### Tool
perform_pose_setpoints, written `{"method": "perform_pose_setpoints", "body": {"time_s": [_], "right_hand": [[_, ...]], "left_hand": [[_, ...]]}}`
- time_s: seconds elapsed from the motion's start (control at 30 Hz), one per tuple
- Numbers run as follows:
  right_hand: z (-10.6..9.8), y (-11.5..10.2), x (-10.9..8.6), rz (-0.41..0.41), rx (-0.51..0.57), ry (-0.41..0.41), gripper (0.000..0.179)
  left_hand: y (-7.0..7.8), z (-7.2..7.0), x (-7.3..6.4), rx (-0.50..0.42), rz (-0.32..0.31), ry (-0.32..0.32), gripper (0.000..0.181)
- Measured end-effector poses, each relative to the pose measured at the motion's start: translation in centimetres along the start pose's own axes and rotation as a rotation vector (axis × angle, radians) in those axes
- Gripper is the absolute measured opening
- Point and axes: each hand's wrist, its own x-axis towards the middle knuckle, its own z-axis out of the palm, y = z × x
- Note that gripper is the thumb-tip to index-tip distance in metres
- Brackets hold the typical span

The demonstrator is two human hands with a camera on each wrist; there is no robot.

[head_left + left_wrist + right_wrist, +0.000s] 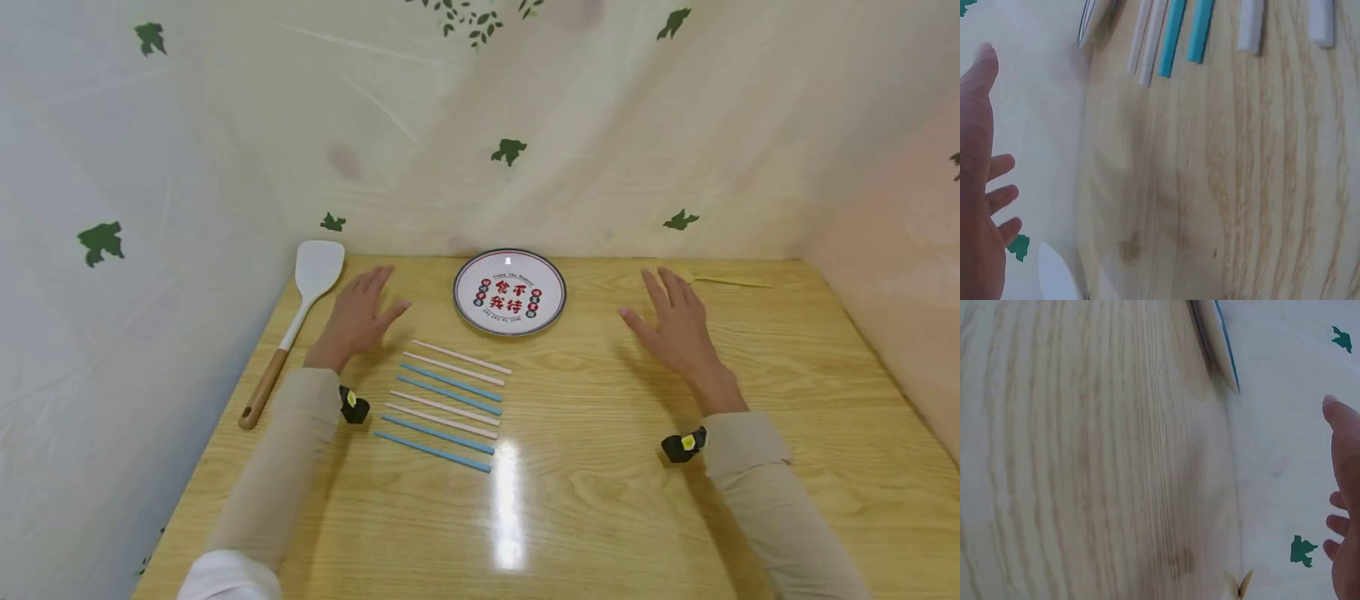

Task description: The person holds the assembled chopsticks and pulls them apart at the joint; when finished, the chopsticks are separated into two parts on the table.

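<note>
My left hand [356,318] hovers over the back left of the table, fingers spread and holding nothing. It is between a white turner [292,327] with a wooden handle and a row of chopsticks [442,381], laid side by side in pale pink and blue pairs. In the left wrist view, the near chopstick ends [1197,50] lie at the top, apart from the fingers. My right hand [678,333], also spread and holding nothing, is above the table right of a round plate [510,323] with red lettering. A thin yellow utensil [731,281] lies just beyond its fingers.
The wooden table [600,517] meets a pale cloth wall [420,167] with green leaf prints along its back edge. More cloth [97,350] hangs on the left and right sides. A bright light reflection shows on the tabletop in front of the chopsticks.
</note>
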Motion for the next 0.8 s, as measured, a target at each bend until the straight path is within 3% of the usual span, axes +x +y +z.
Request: {"method": "perform_pose_setpoints", "body": {"time_s": [0.13,0.33,0.47,0.67,0.8], "right_hand": [[1.2,-1.5,0.3,-0.106,0.100,0.092,0.067],[3.2,-4.5,0.2,-0.163,0.262,0.122,0.049],[4.8,-6.1,-0.1,-0.175,0.348,0.115,0.040],[6.7,-8.6,-0.6,-0.174,0.488,0.087,0.032],[7.8,-9.9,-0.8,-0.162,0.550,0.033,0.029]], "left_hand": [[-0.1,-0.2,-0.3,-0.081,0.037,0.036,0.072],[0.2,0.4,-1.0,-0.180,0.085,0.037,0.063],[0.4,1.0,-1.2,-0.249,0.100,0.007,0.060],[0.8,1.5,-1.7,-0.415,0.037,-0.066,0.050],[0.8,2.2,-1.9,-0.480,0.032,-0.095,0.041]]}}
